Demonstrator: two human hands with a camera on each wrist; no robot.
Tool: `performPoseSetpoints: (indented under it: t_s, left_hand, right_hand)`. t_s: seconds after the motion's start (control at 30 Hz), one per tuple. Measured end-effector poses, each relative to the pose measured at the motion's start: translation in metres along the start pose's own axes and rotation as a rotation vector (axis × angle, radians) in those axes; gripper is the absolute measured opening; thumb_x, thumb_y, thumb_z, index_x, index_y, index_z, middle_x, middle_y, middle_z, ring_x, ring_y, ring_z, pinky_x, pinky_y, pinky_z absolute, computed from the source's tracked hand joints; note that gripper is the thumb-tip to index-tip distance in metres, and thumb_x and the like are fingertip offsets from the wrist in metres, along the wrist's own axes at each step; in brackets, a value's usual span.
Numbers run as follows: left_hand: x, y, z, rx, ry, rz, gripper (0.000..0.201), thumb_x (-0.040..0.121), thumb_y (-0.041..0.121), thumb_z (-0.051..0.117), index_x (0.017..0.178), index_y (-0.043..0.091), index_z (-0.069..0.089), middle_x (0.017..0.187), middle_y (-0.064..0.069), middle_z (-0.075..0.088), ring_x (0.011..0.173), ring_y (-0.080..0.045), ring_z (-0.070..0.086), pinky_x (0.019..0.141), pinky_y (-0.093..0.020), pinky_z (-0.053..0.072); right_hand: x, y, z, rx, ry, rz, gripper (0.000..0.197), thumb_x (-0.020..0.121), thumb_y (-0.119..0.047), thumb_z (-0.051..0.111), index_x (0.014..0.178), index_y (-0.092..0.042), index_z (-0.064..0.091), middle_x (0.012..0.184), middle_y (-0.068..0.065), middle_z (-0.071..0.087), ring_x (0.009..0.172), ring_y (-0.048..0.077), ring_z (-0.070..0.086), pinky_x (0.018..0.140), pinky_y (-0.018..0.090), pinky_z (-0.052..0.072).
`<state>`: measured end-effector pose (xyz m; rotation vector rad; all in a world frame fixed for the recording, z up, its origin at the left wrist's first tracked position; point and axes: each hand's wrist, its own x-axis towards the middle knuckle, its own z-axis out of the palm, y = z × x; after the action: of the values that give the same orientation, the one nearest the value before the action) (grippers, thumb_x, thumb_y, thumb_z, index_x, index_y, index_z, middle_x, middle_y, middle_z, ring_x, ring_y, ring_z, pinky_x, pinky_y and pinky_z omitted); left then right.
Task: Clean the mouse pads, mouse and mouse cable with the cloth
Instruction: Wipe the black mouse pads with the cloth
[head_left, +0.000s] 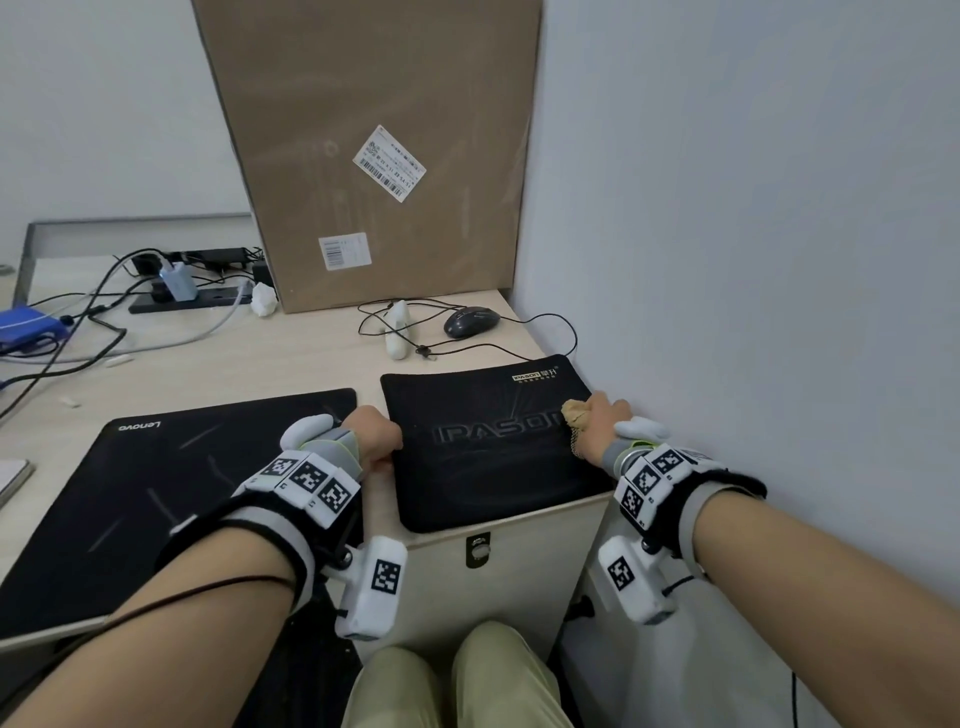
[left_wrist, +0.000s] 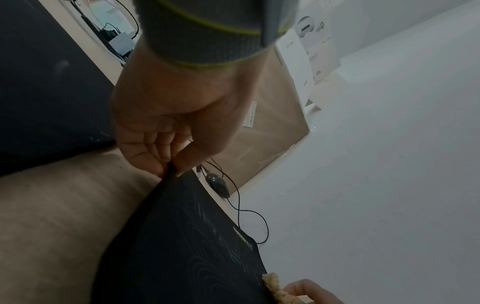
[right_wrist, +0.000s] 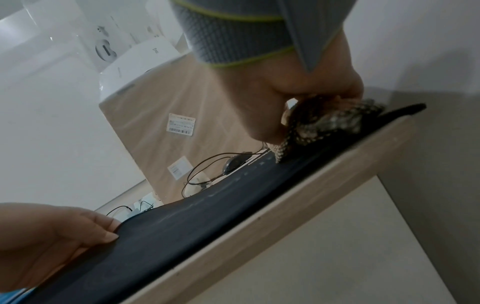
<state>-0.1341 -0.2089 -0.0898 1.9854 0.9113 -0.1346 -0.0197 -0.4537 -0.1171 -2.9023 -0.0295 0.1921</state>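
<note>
Out past our left hand (head_left: 375, 435), on its outer side, lies the large Lenovo mouse pad (head_left: 156, 493), flat on the desk (head_left: 291, 358) and not touched by either hand. The left hand itself is closed in a pinch: thumb and curled fingers (left_wrist: 145, 162) grip the near-left edge of the smaller IPASON mouse pad (head_left: 488, 452) and lift that edge slightly off the desk.

Across this pad, at its right edge close to the wall (head_left: 753, 260), our right hand (head_left: 597, 423) is curled tight round the bunched beige cloth (head_left: 574, 415) and presses it onto the pad's surface. Beyond both hands, further back on the desk, sits the dark mouse (head_left: 470, 321) with its mouse cable (head_left: 550, 332) looping loosely around it, in front of a tall cardboard box (head_left: 374, 145); neither is touched.

We judge that we are on the wiping of the IPASON pad, with the left hand steadying it. The next move, as we see it, calls for drawing the cloth from the right hand's side across towards the left hand while the pinch holds firm, so the pad does not slide or buckle. The Lenovo pad, mouse and cable appear to remain.
</note>
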Motion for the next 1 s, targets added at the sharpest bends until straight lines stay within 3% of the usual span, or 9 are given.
performPoseSetpoints:
  t_s: [0.1,0.2,0.3,0.43,0.53,0.63,0.8,0.93,1.0]
  left_hand:
    - [-0.002,-0.001,-0.001,-0.024,0.018,-0.002,0.007,0.088,-0.005,0.049,0.088,-0.004,0.057,0.084,-0.017,0.051,0.071,-0.028,0.052,0.054,-0.03,0.047]
    - [-0.005,-0.005,-0.003,-0.056,0.017,-0.024,0.011,0.089,-0.005,0.05,0.08,0.0,0.055,0.083,-0.015,0.053,0.069,-0.024,0.052,0.053,-0.031,0.047]
    - [-0.005,-0.012,-0.008,-0.074,0.05,-0.049,0.008,0.091,-0.004,0.048,0.092,0.0,0.054,0.079,-0.011,0.049,0.072,-0.021,0.05,0.067,-0.031,0.047]
    - [-0.004,-0.019,-0.015,-0.047,0.044,-0.029,0.011,0.089,-0.005,0.053,0.099,-0.001,0.056,0.097,-0.016,0.052,0.09,-0.027,0.051,0.072,-0.03,0.048]
    - [-0.008,-0.018,-0.016,-0.018,0.047,-0.02,0.003,0.089,-0.003,0.058,0.088,0.0,0.056,0.09,-0.015,0.055,0.088,-0.029,0.055,0.074,-0.031,0.051]
    - [-0.007,-0.018,-0.017,-0.02,0.047,-0.004,0.022,0.087,-0.003,0.061,0.069,0.003,0.051,0.074,-0.011,0.052,0.085,-0.03,0.057,0.062,-0.032,0.054]
    - [-0.003,-0.019,-0.02,-0.009,0.051,-0.003,0.027,0.086,-0.002,0.063,0.063,0.004,0.05,0.069,-0.011,0.051,0.08,-0.03,0.058,0.06,-0.029,0.053]
    - [0.003,-0.02,-0.019,0.005,0.054,0.005,0.029,0.086,-0.001,0.063,0.062,0.005,0.048,0.068,-0.01,0.05,0.079,-0.029,0.057,0.063,-0.03,0.053]
    - [0.005,-0.022,-0.019,0.019,0.07,0.016,0.027,0.085,-0.001,0.064,0.064,0.004,0.05,0.071,-0.011,0.052,0.08,-0.029,0.058,0.059,-0.028,0.053]
  right_hand:
    - [0.003,0.0,-0.002,0.047,-0.003,0.007,0.043,0.087,-0.018,0.057,0.125,-0.01,0.041,0.127,0.015,0.048,0.115,0.032,0.052,0.094,0.038,0.043]
    - [0.001,-0.003,0.001,0.056,0.015,-0.005,0.039,0.089,-0.018,0.052,0.125,-0.009,0.041,0.129,0.016,0.046,0.116,0.034,0.05,0.097,0.039,0.04]
    - [-0.003,-0.008,-0.001,0.02,0.012,0.014,0.039,0.088,-0.025,0.055,0.123,-0.012,0.042,0.128,0.014,0.049,0.117,0.033,0.051,0.099,0.039,0.04]
    - [-0.004,-0.011,-0.003,0.018,-0.006,0.008,0.041,0.087,-0.021,0.059,0.123,-0.008,0.042,0.126,0.015,0.054,0.117,0.032,0.053,0.097,0.038,0.042]
    - [-0.005,-0.008,-0.003,0.055,0.024,0.01,0.039,0.088,-0.015,0.056,0.124,-0.005,0.042,0.127,0.018,0.051,0.116,0.035,0.052,0.097,0.04,0.041]
    - [-0.008,-0.002,-0.01,0.067,0.018,0.016,0.04,0.088,-0.012,0.056,0.124,-0.004,0.042,0.125,0.019,0.053,0.115,0.036,0.053,0.094,0.04,0.043]
    - [-0.008,0.005,-0.019,0.22,-0.09,-0.017,0.045,0.089,-0.014,0.056,0.13,0.0,0.044,0.131,0.021,0.05,0.122,0.037,0.049,0.096,0.04,0.041]
    - [-0.006,0.008,-0.023,0.273,-0.148,0.011,0.043,0.088,-0.015,0.058,0.128,0.0,0.049,0.131,0.019,0.053,0.121,0.034,0.052,0.078,0.03,0.038]
    - [-0.006,0.006,-0.022,0.264,-0.126,0.008,0.04,0.089,-0.015,0.057,0.125,0.0,0.051,0.128,0.018,0.055,0.119,0.034,0.053,0.077,0.031,0.038]
